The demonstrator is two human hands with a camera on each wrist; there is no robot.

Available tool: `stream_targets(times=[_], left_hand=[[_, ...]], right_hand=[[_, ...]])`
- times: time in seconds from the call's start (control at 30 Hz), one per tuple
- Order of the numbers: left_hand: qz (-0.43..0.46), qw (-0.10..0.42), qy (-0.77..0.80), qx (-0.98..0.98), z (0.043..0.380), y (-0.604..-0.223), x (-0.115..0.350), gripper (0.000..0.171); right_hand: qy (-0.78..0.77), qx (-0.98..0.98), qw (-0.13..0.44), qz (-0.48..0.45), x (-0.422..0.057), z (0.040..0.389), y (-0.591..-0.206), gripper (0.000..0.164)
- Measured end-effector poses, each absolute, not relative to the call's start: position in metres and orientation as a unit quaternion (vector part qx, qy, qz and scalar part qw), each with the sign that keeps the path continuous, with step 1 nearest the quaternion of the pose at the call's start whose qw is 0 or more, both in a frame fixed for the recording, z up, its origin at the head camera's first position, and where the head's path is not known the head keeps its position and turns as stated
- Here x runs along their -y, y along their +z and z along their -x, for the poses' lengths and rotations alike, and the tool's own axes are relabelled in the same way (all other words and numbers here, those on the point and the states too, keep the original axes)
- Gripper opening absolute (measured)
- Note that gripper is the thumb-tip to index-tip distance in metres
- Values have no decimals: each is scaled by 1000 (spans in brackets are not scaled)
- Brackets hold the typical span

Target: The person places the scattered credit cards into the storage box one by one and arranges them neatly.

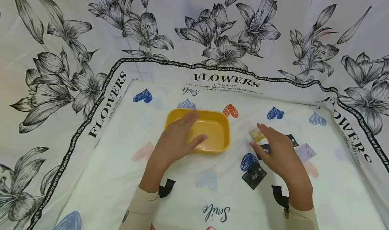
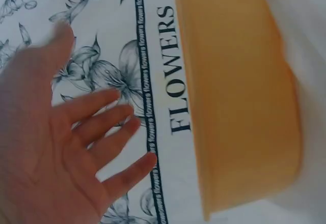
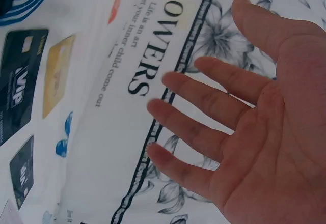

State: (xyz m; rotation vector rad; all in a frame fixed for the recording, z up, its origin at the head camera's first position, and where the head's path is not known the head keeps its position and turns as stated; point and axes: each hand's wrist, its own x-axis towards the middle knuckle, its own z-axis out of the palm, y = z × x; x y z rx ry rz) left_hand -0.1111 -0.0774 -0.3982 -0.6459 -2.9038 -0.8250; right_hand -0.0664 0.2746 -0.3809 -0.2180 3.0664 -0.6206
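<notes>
In the head view, my left hand (image 1: 174, 140) hovers over the left side of a yellow rectangular tub (image 1: 214, 133), fingers spread and holding nothing. The left wrist view shows its straight, parted fingers beside the tub's wall (image 2: 244, 96). My right hand (image 1: 279, 154) hangs above several cards on the right, its palm bare in the right wrist view. Around it lie a gold card (image 1: 256, 134), a black VIP card (image 1: 265, 148) partly hidden by the hand, another dark card (image 1: 292, 140) and a pale purple card (image 1: 305, 152). Closer to me lies a black VIP card (image 1: 254, 176).
A white cloth (image 1: 115, 176) printed with hearts and lettering covers the surface. Its black-lined border (image 1: 194, 66) and flower drawings run along the back and sides. Black straps (image 1: 166, 188) show at both wrists.
</notes>
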Motion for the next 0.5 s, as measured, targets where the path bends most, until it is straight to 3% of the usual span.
stream_targets(times=[0.17, 0.4, 0.5], left_hand=[[102, 49, -380, 918, 118, -405, 109, 73], [37, -84, -543, 835, 126, -426, 136, 91], [34, -100, -557, 824, 127, -435, 135, 91]], right_hand=[[-203, -977, 53, 24, -290, 60, -382, 83], [-204, -973, 107, -20, -310, 55, -401, 74], [-200, -975, 94, -36, -320, 59, -413, 71]])
